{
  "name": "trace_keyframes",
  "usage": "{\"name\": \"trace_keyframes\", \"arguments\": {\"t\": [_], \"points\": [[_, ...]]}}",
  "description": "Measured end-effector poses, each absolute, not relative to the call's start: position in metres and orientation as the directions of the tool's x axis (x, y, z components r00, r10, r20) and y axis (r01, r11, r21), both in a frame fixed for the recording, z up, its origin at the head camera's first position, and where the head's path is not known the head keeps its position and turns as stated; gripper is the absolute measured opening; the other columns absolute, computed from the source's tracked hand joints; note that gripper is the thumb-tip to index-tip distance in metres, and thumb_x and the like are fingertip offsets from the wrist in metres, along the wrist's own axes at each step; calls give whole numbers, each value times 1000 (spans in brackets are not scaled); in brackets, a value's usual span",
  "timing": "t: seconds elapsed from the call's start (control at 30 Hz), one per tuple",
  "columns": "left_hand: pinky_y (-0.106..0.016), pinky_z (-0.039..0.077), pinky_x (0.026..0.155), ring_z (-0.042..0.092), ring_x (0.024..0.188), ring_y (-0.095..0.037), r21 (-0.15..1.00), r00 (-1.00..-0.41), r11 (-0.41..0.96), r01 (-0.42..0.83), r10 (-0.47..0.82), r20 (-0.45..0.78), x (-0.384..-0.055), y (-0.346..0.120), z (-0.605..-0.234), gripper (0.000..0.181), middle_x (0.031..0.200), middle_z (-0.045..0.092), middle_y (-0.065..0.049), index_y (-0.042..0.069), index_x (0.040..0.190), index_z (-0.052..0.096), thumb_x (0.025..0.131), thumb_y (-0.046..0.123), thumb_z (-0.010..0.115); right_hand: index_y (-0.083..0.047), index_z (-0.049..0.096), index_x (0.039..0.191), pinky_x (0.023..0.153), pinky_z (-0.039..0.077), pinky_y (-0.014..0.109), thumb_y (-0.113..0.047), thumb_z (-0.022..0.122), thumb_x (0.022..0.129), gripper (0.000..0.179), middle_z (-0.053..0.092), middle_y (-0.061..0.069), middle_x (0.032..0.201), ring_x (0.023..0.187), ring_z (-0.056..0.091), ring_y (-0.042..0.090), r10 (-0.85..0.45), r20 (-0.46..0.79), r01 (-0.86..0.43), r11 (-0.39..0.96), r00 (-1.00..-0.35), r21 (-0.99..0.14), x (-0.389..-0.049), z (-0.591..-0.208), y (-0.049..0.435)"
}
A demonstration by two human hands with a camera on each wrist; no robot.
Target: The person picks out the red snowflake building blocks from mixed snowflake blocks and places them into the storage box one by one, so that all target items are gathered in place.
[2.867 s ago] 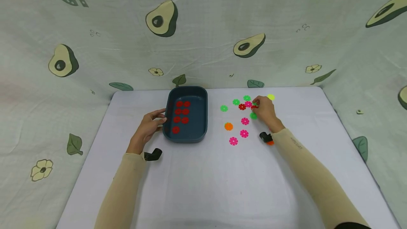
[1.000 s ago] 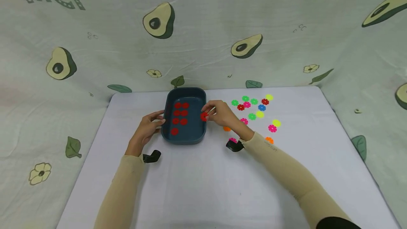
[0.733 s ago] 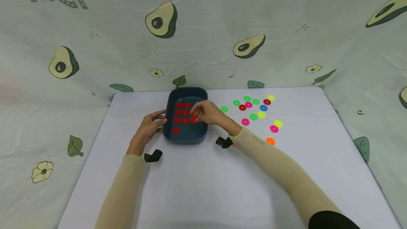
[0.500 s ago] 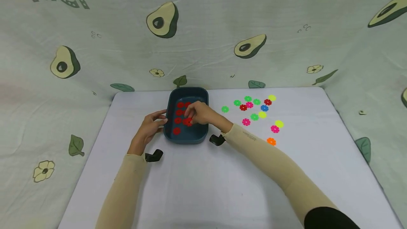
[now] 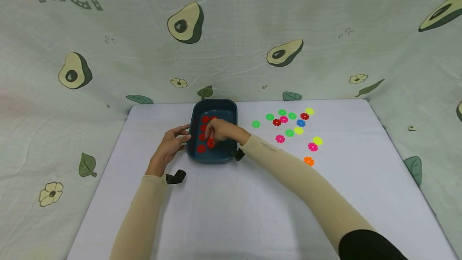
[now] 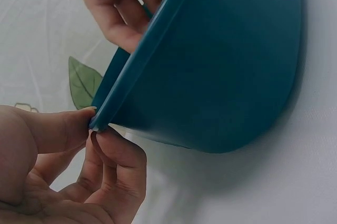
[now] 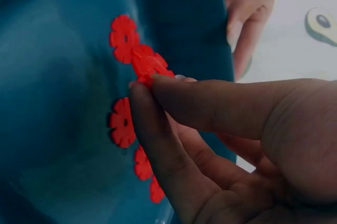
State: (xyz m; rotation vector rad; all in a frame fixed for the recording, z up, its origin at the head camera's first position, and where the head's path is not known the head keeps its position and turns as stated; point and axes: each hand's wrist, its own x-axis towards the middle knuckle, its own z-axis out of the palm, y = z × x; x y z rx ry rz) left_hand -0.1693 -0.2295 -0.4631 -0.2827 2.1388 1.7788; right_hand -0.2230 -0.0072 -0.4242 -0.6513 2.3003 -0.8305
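Note:
A dark teal rectangular tray (image 5: 227,153) stands at the back of the table, with several red flower-shaped discs (image 5: 201,149) lying in it. My left hand (image 5: 172,144) pinches the tray's left rim between thumb and fingers, as the left wrist view shows closely. Inside the tray, my right hand (image 5: 221,131) pinches one red notched disc (image 7: 150,63) between thumb and forefinger, low over the floor beside the discs there. Part of the disc rows is hidden under the right hand in the head view.
Right of the tray lie scattered flower-shaped discs: green (image 5: 256,124), pink (image 5: 280,139), yellow (image 5: 317,141), blue (image 5: 301,123), orange (image 5: 308,161) and dark red (image 5: 276,122). A printed cloth (image 5: 231,51) hangs behind and beside the white table (image 5: 231,212).
My right hand has carried a red disc from the scattered discs leftward over the tray's right rim, then down toward the near end of the rows. The left hand stays on the rim.

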Motion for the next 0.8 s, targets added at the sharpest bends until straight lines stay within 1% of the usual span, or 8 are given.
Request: {"name": "trace_keyframes", "arguments": {"t": [0.17,0.27,0.37,0.47,0.63,0.7,0.8], "points": [[-21,55,76,54,100,-13,911,-921,193,-366,63,-383,-169,-230,-465,54,126,50,-8,7,160,46,107,4,60,3,78,106,67,48,21,16,64,90,25,66,5,85,75,56,12,-622,-382,-265,700,-683,-664,-224,-427,-12],[-21,54,76,54,100,-14,910,-921,190,-367,61,-384,-169,-230,-464,54,125,50,-7,7,160,46,108,5,60,3,79,106,68,47,21,15,61,92,25,64,3,84,76,54,12,-630,-389,-298,711,-673,-637,-224,-428,-15],[-21,54,76,54,102,-15,911,-921,189,-368,62,-385,-169,-230,-464,54,125,50,-7,8,160,46,108,5,60,3,79,106,69,47,21,13,63,93,23,63,2,85,76,54,13,-627,-411,-304,726,-662,-618,-225,-429,-17],[-21,54,77,54,103,-15,911,-922,192,-364,65,-382,-169,-230,-465,54,124,50,-7,8,160,46,108,6,60,3,78,107,69,48,22,13,66,92,22,64,3,87,77,55,14,-610,-447,-282,745,-654,-605,-227,-431,-20],[-21,54,76,54,101,-14,913,-924,200,-357,68,-376,-171,-230,-465,54,125,50,-8,9,160,46,108,7,60,2,77,106,73,49,23,14,71,91,20,69,8,98,84,57,16,-586,-480,-261,769,-653,-584,-230,-434,-22],[-21,54,76,54,101,-13,912,-924,204,-356,67,-376,-171,-230,-465,54,126,50,-8,9,160,46,108,7,60,2,77,105,73,50,23,14,69,92,19,70,9,99,85,58,17,-586,-478,-257,766,-654,-589,-231,-435,-22],[-21,54,77,54,101,-14,912,-925,205,-356,64,-375,-170,-230,-465,54,126,50,-8,9,160,47,108,7,60,4,76,106,73,51,24,15,65,94,21,69,10,96,81,60,16,-595,-469,-251,754,-653,-608,-229,-434,-21]]}}
